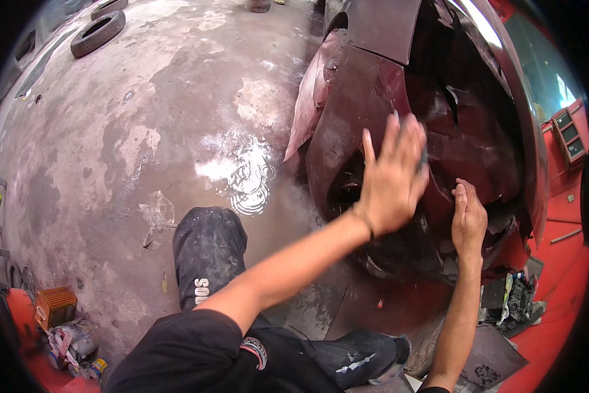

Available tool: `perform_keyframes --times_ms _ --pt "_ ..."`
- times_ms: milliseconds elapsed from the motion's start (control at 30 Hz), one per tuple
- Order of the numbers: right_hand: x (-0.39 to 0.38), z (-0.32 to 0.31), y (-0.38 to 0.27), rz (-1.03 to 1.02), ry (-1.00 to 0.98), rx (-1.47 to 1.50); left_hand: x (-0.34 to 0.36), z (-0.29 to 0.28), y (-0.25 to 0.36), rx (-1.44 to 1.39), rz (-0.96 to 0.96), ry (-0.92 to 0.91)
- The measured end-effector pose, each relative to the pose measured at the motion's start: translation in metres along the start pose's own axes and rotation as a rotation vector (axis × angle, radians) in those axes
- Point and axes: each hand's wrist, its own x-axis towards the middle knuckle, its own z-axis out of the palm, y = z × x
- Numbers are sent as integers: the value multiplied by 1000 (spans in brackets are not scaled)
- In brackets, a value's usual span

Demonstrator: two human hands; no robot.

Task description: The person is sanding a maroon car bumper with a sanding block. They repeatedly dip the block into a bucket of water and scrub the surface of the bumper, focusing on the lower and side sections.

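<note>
My left hand point(393, 177) is stretched over the dark maroon car body panel point(357, 101), back of the hand up and fingers extended, slightly blurred. Along its thumb side shows a dark grey pad-like piece point(424, 156), mostly covered by the hand. My right hand point(469, 219) is to the right and a little nearer, fingers curled and thumb on top, beside the dark red bodywork. Whatever lies inside those curled fingers is hidden. Torn pinkish masking sheet point(314, 95) hangs along the panel's left side.
Rippling water point(250, 177) lies on the stained concrete floor, left of the car. Tyres point(98, 34) lie at the far left. An orange ribbed box point(55, 306) stands at the lower left. Dark car parts point(514, 301) are heaped at the right, by a red surface point(563, 262).
</note>
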Motion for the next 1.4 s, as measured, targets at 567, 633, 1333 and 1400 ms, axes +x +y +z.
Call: perform_keyframes --times_ms 567,633,1333,1400 --pt "-4 16 -3 -17 111 -218 51 10 -50 -210 -202 93" --pt "1 20 -3 -38 115 -228 92 19 -96 -157 -284 65" --pt "5 20 -10 10 134 -227 87 16 -132 -346 -439 -87" --pt "6 22 -9 -12 145 -225 117 23 -146 -346 -498 -50"
